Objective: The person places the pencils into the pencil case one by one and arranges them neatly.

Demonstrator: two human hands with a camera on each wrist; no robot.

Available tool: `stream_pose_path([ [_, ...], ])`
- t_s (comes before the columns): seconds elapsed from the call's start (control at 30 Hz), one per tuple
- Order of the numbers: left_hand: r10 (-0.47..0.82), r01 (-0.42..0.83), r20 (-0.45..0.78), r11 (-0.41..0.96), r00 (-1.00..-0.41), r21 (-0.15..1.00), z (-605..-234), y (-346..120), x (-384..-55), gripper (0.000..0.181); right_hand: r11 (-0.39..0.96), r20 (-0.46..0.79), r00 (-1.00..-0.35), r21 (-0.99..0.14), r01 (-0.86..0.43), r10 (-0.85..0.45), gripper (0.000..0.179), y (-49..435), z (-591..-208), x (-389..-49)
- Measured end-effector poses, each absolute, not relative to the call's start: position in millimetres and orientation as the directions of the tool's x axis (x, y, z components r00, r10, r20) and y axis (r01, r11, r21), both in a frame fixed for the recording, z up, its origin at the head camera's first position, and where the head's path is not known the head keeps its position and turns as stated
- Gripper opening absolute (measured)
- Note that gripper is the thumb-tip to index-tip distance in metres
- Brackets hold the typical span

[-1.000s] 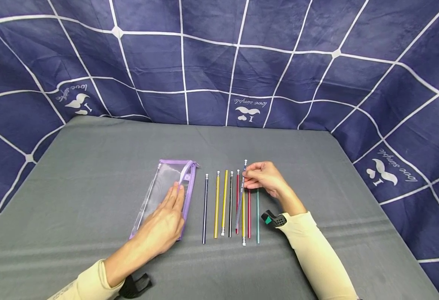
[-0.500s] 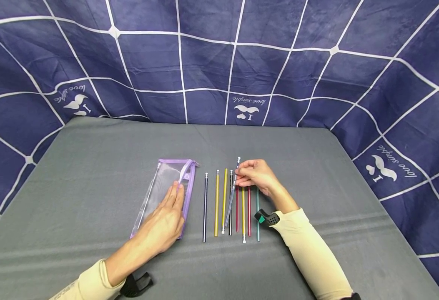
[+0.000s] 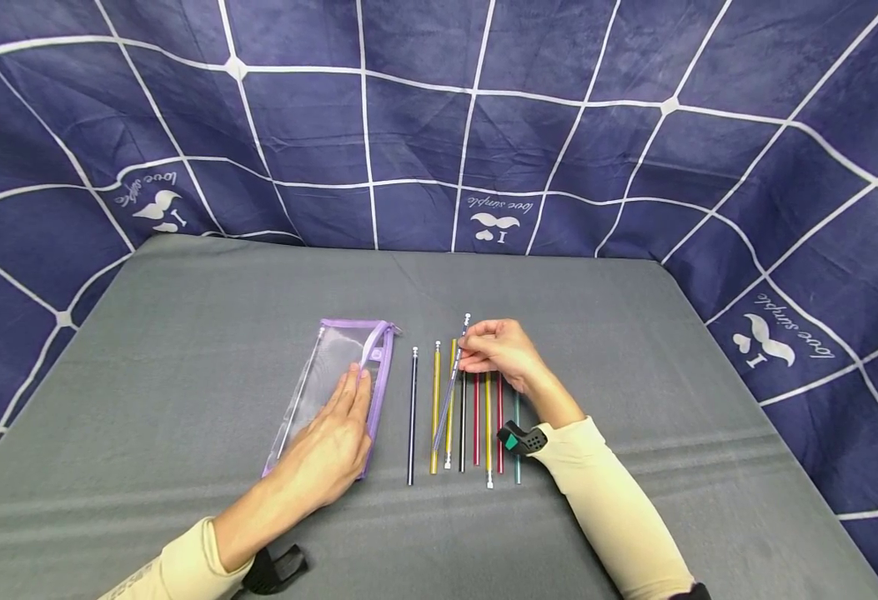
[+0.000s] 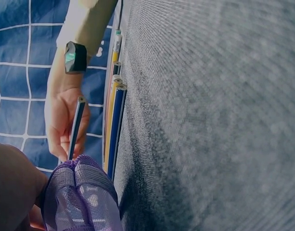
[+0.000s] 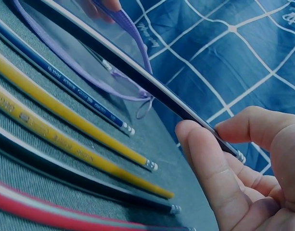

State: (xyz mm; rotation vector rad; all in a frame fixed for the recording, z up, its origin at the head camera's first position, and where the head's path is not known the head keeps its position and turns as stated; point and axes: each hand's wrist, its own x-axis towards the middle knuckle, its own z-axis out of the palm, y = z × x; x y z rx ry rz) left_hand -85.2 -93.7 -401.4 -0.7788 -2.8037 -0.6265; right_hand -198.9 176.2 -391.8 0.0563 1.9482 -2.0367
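My right hand (image 3: 506,354) pinches a dark striped pencil (image 5: 133,72) near its eraser end, thumb against fingers. The pencil slants above the row, its other end toward me. My left hand (image 3: 333,437) lies over a clear mesh pencil case (image 3: 305,396) with purple trim. Its fingers hold the case near the zip side; the thumb is hidden in the head view. In the left wrist view, the case's purple edge (image 4: 72,163) bulges up. One white-tipped pencil shows through the mesh at the case's left side.
Between the hands several pencils lie side by side on the grey cloth: a dark blue pencil (image 3: 412,425), yellow ones, a black pencil (image 3: 463,433), red ones and a teal pencil (image 3: 517,454). A blue checked curtain (image 3: 423,125) hangs around the table.
My right hand has carried the striped pencil leftward, from over the red pencils to over the yellow ones, closer to the case. The left hand has stayed put.
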Motion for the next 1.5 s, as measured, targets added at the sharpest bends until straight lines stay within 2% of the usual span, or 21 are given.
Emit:
stream_pose_path([
  [1.2, 0.464, 0.533, 0.267, 0.771, -0.845, 0.349, -402, -94, -87, 0.064, -0.116, -0.253, -0.953, -0.955, 0.274, -0.166, 0.007, 141, -397, -208],
  [1.5, 0.459, 0.525, 0.256, 0.775, -0.851, 0.353, -401, -95, -88, 0.064, -0.143, -0.242, -0.957, -0.954, 0.265, -0.158, 0.011, 130, -402, -210],
])
